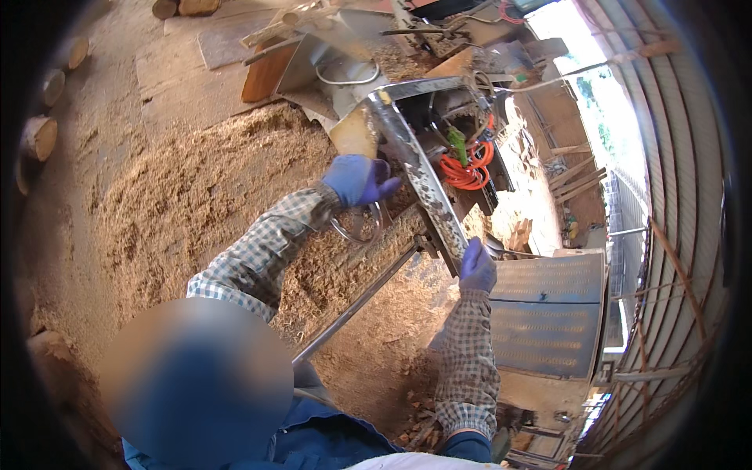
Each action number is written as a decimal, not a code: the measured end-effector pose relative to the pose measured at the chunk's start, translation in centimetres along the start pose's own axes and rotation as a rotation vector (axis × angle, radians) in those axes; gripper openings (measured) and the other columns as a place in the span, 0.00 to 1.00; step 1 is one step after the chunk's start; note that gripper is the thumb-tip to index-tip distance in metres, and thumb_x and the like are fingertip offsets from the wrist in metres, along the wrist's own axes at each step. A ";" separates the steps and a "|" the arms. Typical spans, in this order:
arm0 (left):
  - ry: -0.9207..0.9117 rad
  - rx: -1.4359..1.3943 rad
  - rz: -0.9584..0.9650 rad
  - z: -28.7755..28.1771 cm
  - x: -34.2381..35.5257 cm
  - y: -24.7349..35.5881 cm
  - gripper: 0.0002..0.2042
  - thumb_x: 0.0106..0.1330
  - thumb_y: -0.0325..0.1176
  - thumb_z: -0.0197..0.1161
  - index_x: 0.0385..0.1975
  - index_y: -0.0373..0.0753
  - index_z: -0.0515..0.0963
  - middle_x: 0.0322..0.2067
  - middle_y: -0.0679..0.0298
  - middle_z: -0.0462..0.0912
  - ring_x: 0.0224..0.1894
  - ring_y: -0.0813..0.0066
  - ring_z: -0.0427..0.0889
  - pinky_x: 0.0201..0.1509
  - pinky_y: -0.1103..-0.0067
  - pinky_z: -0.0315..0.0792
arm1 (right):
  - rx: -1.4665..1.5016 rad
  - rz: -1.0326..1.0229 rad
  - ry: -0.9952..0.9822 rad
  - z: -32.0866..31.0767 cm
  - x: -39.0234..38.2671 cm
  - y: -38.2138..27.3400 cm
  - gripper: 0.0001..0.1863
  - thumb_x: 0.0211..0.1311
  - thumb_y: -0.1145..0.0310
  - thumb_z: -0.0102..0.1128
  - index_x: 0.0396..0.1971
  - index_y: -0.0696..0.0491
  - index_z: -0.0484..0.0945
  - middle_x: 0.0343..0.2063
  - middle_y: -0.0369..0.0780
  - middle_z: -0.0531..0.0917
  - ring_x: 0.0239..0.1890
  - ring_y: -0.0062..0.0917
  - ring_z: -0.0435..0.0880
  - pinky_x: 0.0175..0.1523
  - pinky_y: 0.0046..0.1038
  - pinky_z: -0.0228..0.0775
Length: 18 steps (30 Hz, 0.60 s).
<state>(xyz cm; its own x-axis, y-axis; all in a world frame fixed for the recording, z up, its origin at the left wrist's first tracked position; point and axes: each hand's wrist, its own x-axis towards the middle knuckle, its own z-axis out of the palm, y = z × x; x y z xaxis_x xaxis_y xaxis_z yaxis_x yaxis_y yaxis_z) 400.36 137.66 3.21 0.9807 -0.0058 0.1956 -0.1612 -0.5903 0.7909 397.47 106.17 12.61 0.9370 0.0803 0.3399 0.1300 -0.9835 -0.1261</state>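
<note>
My right hand [476, 268], in a purple glove, is closed round the near end of a long metal frame [413, 167] with worn, flaking paint. My left hand [356, 180], gloved alike, is beside the frame's left side, thumb and fingers apart. Just beyond it is a yellowish wooden piece [355, 133]; whether they touch I cannot tell. A curved metal loop handle [362, 229] shows below the left hand. Inside the frame lie a coiled orange cord [468, 167] and a green object [457, 144]. Both forearms wear checked sleeve covers.
Sawdust [211, 172] is heaped to the left and under the frame. A metal bar [356, 304] slants down towards me. At right stands a blue-grey slatted panel [544, 317]. Cut logs [39, 137] line the far left; boards [270, 70] lie behind. A blurred patch covers the lower left.
</note>
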 end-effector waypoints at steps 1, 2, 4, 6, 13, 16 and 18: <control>-0.028 0.041 -0.002 0.1 0.1 -0.2 0.25 0.65 0.64 0.54 0.37 0.49 0.84 0.27 0.52 0.84 0.31 0.52 0.85 0.38 0.62 0.77 | 0.049 0.004 -0.001 0.3 0.1 0.1 0.28 0.75 0.50 0.42 0.32 0.58 0.83 0.22 0.46 0.84 0.27 0.38 0.85 0.37 0.38 0.75; -0.038 0.015 0.012 -0.1 0.0 0.1 0.26 0.65 0.64 0.53 0.38 0.48 0.84 0.27 0.52 0.84 0.31 0.52 0.85 0.38 0.61 0.77 | 0.093 0.012 0.002 0.5 0.4 0.9 0.30 0.76 0.49 0.41 0.30 0.59 0.83 0.20 0.43 0.84 0.25 0.33 0.84 0.35 0.35 0.75; -0.101 0.030 -0.004 -1.6 -0.5 0.8 0.27 0.66 0.65 0.51 0.39 0.47 0.84 0.26 0.52 0.84 0.31 0.52 0.85 0.37 0.61 0.78 | 0.198 0.155 -0.092 1.5 1.2 2.5 0.30 0.77 0.49 0.41 0.29 0.59 0.82 0.20 0.41 0.83 0.23 0.27 0.81 0.32 0.31 0.73; -0.101 0.007 0.045 -2.0 -0.6 0.0 0.27 0.67 0.64 0.49 0.40 0.46 0.83 0.25 0.51 0.84 0.30 0.51 0.85 0.37 0.59 0.78 | 0.418 0.251 -0.200 2.6 2.8 4.1 0.30 0.77 0.49 0.42 0.30 0.59 0.82 0.20 0.38 0.82 0.21 0.22 0.78 0.30 0.28 0.71; -0.118 -0.155 0.145 -0.2 0.2 0.4 0.24 0.70 0.57 0.49 0.34 0.40 0.80 0.19 0.55 0.81 0.25 0.56 0.84 0.32 0.62 0.75 | 0.817 0.471 -0.425 -0.8 2.3 3.9 0.25 0.78 0.51 0.41 0.39 0.60 0.76 0.25 0.40 0.81 0.15 0.23 0.76 0.20 0.28 0.69; 0.046 -0.309 0.229 0.6 -0.3 -0.3 0.20 0.71 0.52 0.50 0.33 0.41 0.79 0.21 0.59 0.82 0.25 0.60 0.84 0.33 0.65 0.73 | 0.648 0.374 -0.370 -1.4 2.1 5.4 0.24 0.77 0.52 0.41 0.42 0.61 0.74 0.26 0.42 0.82 0.16 0.26 0.78 0.20 0.29 0.70; 0.022 -0.288 0.260 1.3 -0.2 -0.2 0.18 0.71 0.49 0.50 0.34 0.40 0.78 0.22 0.59 0.82 0.26 0.61 0.84 0.34 0.66 0.73 | 0.587 0.391 -0.343 -1.5 2.4 5.7 0.24 0.76 0.52 0.42 0.45 0.61 0.72 0.28 0.45 0.82 0.17 0.29 0.79 0.22 0.31 0.71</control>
<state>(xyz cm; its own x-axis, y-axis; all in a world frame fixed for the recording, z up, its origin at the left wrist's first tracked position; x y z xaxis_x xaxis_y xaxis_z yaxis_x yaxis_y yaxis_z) 400.32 136.76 2.26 0.9010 -0.1064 0.4207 -0.4316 -0.3203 0.8433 400.01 100.54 14.09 0.9854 -0.1149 -0.1255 -0.1698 -0.7117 -0.6816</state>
